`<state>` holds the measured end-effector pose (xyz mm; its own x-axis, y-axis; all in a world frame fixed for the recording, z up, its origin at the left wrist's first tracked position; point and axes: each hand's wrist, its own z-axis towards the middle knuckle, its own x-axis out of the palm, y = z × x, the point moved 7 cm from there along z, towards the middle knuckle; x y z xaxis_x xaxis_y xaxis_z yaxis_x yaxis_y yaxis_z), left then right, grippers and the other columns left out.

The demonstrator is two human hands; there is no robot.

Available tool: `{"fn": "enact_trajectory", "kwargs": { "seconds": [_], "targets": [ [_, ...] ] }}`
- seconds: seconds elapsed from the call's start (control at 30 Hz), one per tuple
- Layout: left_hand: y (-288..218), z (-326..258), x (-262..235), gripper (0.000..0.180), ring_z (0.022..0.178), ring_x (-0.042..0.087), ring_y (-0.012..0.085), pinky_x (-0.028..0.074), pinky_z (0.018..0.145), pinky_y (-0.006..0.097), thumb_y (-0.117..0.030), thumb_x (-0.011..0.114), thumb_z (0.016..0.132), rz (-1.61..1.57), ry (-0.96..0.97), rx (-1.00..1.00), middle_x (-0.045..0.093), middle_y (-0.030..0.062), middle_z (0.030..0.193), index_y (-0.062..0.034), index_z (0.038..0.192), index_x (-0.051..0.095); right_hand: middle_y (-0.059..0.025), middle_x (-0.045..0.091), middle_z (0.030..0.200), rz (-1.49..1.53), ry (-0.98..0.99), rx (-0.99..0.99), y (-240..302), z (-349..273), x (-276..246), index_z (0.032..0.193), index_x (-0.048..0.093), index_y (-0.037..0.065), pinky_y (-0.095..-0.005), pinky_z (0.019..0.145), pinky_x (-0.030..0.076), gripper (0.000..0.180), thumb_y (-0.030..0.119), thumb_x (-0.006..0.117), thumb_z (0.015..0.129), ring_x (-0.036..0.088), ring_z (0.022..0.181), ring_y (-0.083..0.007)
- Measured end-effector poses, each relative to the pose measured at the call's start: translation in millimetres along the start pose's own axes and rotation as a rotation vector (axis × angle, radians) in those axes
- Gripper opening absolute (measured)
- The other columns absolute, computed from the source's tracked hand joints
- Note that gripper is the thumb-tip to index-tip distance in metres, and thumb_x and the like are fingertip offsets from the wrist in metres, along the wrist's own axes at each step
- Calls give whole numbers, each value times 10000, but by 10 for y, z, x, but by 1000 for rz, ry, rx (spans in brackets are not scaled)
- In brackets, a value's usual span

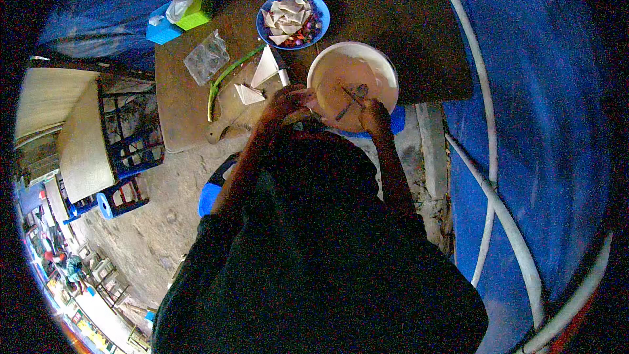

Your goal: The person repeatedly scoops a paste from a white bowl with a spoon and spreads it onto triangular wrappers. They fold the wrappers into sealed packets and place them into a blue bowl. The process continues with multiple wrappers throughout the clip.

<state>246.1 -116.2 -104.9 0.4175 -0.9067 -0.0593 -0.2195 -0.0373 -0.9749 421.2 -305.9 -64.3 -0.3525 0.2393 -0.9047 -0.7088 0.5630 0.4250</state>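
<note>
A white bowl [386, 69] of pale filling stands at the table's near edge, with a dark spoon [350, 99] lying in it. My left hand [288, 101] is curled at the bowl's left rim, fingers pinched on a small pale wrapper piece. My right hand [375, 118] rests on the bowl's near rim, apparently gripping it. White triangular wrappers [264, 69] lie on a wooden cutting board [229, 108] just left of my left hand. A blue plate [323, 10] holding several folded triangles sits behind the bowl.
A green stalk [226, 77] and a knife [282, 72] lie by the board. A clear plastic bag [206, 57] and a blue-green tissue box [178, 16] sit at the table's far left. Blue tarp and white pipes [488, 177] stand to the right. Blue stools [121, 196] stand left.
</note>
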Motion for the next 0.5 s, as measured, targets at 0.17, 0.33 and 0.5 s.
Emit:
{"fn": "enact_trajectory", "kwargs": {
  "seconds": [0.17,0.33,0.5],
  "targets": [
    [161,66,148,234,904,611,262,493,810,353,-229,595,815,598,36,379,628,78,988,-102,1011,602,-264,609,806,9,191,53,-122,145,255,790,641,-6,-481,687,488,183,147,553,741,603,742,-423],
    [759,199,184,361,930,619,232,499,833,351,-282,638,829,-164,145,-13,643,89,1030,-82,1125,587,-254,622,846,144,323,55,-373,272,514,864,644,-6,-474,702,487,203,127,557,738,610,790,-413],
    [825,233,183,261,903,612,206,499,778,320,-255,582,856,-389,109,-3,627,78,1004,-72,1042,598,-220,633,820,382,156,-91,-302,331,662,949,622,-8,-447,711,483,238,86,546,743,611,792,-391]
  ]
}}
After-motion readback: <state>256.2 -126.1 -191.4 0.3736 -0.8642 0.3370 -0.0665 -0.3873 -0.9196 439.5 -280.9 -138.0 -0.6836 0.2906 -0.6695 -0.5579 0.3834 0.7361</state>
